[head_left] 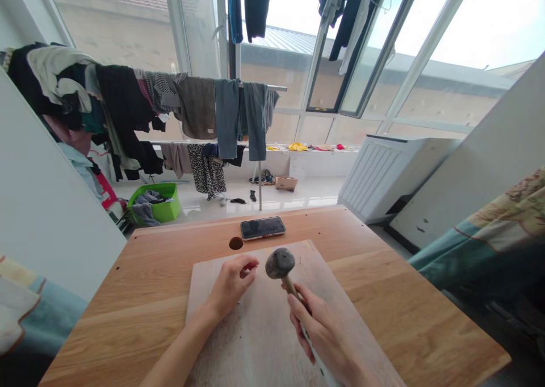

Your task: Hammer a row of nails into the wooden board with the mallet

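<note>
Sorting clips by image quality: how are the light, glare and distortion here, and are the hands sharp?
Head view: daylight blows the windows out to near white at the top. Head view: the table is evenly lit, with soft shadows. Head view: the wide lens makes the window frames lean outward. Head view: the left hand, the right hand and the hammer it holds look sharp.

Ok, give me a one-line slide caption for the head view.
Right hand holds a mallet over a wooden board; left hand rests on it, fingers pinched.
</note>
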### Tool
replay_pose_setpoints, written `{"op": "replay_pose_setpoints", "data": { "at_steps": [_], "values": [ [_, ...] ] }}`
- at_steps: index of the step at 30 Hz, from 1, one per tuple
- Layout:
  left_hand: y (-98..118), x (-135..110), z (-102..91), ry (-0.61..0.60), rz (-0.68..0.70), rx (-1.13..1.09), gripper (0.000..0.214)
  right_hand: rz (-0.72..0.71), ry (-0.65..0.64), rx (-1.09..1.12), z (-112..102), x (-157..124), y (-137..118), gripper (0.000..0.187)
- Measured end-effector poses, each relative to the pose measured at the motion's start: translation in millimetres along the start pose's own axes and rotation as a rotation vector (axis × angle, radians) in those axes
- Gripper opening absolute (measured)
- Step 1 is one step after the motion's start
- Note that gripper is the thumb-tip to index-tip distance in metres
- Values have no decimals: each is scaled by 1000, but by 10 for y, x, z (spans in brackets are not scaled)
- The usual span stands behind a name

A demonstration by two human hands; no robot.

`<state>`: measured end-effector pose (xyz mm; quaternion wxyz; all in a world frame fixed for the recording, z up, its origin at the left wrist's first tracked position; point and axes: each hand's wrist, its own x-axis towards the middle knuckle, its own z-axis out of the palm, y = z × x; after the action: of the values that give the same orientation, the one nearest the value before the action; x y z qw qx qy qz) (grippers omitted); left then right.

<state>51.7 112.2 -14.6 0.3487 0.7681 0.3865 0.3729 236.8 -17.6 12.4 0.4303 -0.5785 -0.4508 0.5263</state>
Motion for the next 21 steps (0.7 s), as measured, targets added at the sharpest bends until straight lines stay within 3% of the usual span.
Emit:
{"op": "replay_pose_setpoints", "data": {
  "at_steps": [9, 21],
  "values": [
    [-158, -12, 65, 0, -47, -100, 24, -59, -16, 33, 113, 187, -108, 41],
    [-71, 17, 12, 2, -3, -39, 37, -40, -35, -57, 210, 244, -89, 36]
  ]
}}
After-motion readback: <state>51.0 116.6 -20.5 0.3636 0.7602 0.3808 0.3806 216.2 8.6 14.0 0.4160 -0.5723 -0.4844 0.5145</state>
